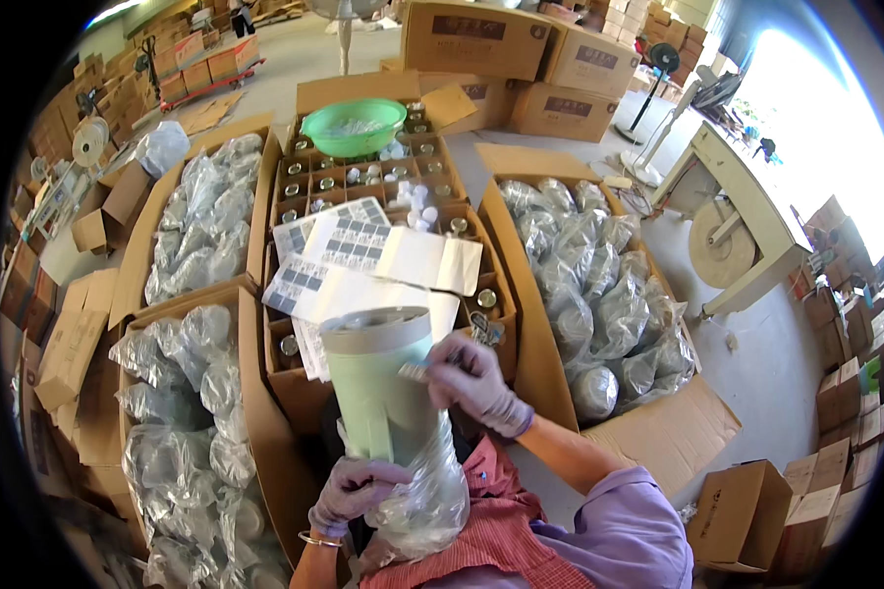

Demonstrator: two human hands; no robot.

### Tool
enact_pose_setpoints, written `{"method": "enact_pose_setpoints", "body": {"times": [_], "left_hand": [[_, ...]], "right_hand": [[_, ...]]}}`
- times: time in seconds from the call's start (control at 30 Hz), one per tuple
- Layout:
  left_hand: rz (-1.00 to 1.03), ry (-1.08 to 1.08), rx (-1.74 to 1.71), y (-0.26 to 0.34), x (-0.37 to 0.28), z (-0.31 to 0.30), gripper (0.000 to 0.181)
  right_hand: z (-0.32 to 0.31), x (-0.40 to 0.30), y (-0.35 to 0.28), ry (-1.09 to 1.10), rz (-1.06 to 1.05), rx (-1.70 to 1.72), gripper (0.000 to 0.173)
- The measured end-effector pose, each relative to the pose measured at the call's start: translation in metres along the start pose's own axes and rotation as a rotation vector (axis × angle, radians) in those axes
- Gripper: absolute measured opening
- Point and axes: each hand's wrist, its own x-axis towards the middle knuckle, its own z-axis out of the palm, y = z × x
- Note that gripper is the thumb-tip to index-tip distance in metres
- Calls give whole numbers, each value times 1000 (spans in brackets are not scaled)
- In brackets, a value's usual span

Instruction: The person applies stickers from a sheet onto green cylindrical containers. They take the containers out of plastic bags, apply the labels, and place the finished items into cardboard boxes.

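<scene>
A large pale green tumbler with a grey rim and a handle stands upright on my lap. A clear plastic bag is bunched around its lower part. My left hand, in a thin glove, grips the tumbler low down, at the bag's edge. My gloved right hand pinches a small printed label against or close to the tumbler's side; whether it touches cannot be told. Just beyond lie overlapping sheets of printed labels, on top of a divided cardboard box.
A green plastic basin and loose white caps sit on the divided box. Open cartons of bagged items stand at left and right. Behind are stacked closed cartons, a pedestal fan and a table. A person stands far off.
</scene>
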Motion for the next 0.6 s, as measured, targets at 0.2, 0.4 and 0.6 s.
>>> {"method": "enact_pose_setpoints", "body": {"times": [0.2, 0.4, 0.6], "left_hand": [[-137, 27, 27, 20, 8, 20, 24], [-24, 101, 209, 26, 7, 22, 25], [-7, 86, 265, 34, 9, 27, 32]], "right_hand": [[-112, 8, 41, 571, 63, 100, 20], [-192, 0, 139, 723, 268, -64, 27], [-232, 25, 207, 746, 452, -350, 21]]}}
